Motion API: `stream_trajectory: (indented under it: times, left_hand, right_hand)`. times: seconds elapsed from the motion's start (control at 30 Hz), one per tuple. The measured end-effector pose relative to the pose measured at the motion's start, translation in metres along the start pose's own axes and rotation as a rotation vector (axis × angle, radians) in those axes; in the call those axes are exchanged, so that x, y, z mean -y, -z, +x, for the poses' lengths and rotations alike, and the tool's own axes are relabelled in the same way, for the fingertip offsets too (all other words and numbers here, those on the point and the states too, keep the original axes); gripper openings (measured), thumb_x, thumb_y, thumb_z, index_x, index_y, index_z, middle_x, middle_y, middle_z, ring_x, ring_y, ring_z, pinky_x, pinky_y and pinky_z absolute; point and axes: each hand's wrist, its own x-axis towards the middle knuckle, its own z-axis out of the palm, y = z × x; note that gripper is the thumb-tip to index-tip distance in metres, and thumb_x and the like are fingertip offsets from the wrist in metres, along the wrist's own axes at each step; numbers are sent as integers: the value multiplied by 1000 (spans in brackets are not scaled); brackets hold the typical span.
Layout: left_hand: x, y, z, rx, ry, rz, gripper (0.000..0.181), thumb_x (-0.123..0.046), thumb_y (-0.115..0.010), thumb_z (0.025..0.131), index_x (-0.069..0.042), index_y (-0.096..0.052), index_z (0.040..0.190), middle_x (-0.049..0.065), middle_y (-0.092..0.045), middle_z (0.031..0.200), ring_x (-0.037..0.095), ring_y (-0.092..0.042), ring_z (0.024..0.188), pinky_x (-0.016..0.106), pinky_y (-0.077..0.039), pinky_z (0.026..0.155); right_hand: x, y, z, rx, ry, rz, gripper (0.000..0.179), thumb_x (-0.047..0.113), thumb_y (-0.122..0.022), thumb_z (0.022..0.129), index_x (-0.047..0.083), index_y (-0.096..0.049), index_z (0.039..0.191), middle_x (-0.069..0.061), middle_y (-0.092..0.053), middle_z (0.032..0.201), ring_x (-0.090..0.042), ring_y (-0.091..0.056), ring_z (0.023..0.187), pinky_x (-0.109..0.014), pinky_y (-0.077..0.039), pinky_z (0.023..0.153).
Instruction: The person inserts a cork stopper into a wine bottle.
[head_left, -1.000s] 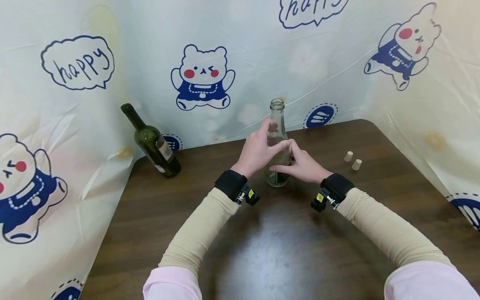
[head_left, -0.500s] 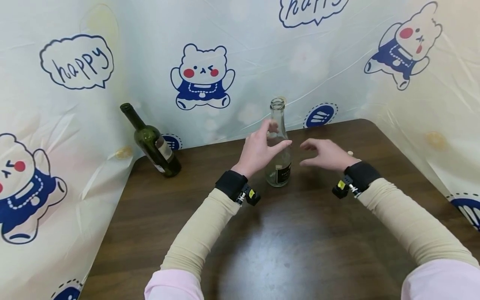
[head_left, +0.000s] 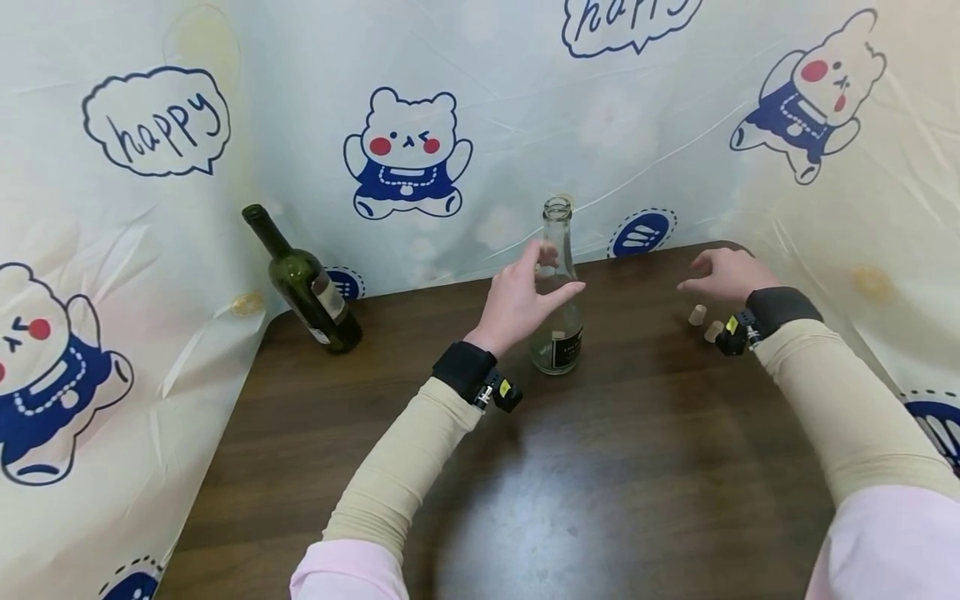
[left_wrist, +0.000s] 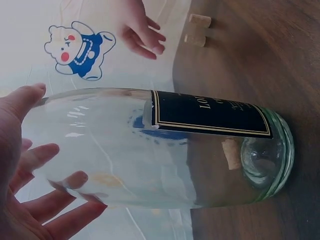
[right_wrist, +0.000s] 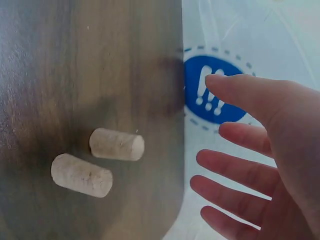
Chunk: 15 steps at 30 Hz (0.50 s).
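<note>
A clear glass bottle with a black label stands upright on the table, its mouth uncovered. My left hand holds it around the shoulder, thumb on the near side and fingers behind the glass. A cork shows through the glass close to the bottle's base. Two more corks stand side by side on the table at the right. Over and just behind them hovers my right hand, its fingers spread and holding nothing.
A green wine bottle with a pale label stands at the table's back left corner. The brown wooden table ends at a printed curtain along the back and sides.
My right hand has left the clear bottle and moved right and back, to above the two corks. The left hand stays at the bottle, which has not moved.
</note>
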Motion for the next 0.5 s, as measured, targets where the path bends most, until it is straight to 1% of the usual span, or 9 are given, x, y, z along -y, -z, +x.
stream_trajectory:
  times: [0.13, 0.2, 0.37, 0.5]
  left_hand:
    - [0, 0, -1, -2, 4, -1, 61, -51, -72, 89, -13, -50, 131, 5, -67, 127, 22, -71, 113, 40, -60, 90]
    - [1, 0, -1, -3, 5, -4, 60, -52, -72, 88, -14, -50, 130, 5, -67, 127, 23, -71, 114, 40, -60, 90]
    - [2, -2, -1, -3, 4, -11, 58, -52, -72, 88, -18, -49, 129, 5, -67, 128, 24, -70, 114, 41, -59, 90]
    - [2, -2, -1, -3, 13, -2, 58, -53, -72, 88, -19, -49, 129, 3, -67, 127, 21, -70, 114, 40, -59, 91]
  right_hand:
    - [-10, -7, 7, 42, -25, -22, 72, 49, -66, 92, -12, -60, 129, -40, -61, 127, -53, -58, 111, -69, -49, 89]
    - [-14, -13, 11, 71, -42, -33, 72, 50, -67, 91, -12, -61, 126, -39, -63, 123, -52, -60, 107, -68, -51, 87]
    - [-24, -28, 16, 160, -80, -53, 74, 51, -68, 89, -14, -64, 123, -34, -68, 112, -46, -63, 97, -63, -53, 83]
    - [-26, -36, 18, 207, -89, -51, 66, 46, -69, 89, -13, -66, 117, -27, -72, 101, -41, -64, 92, -59, -53, 82]
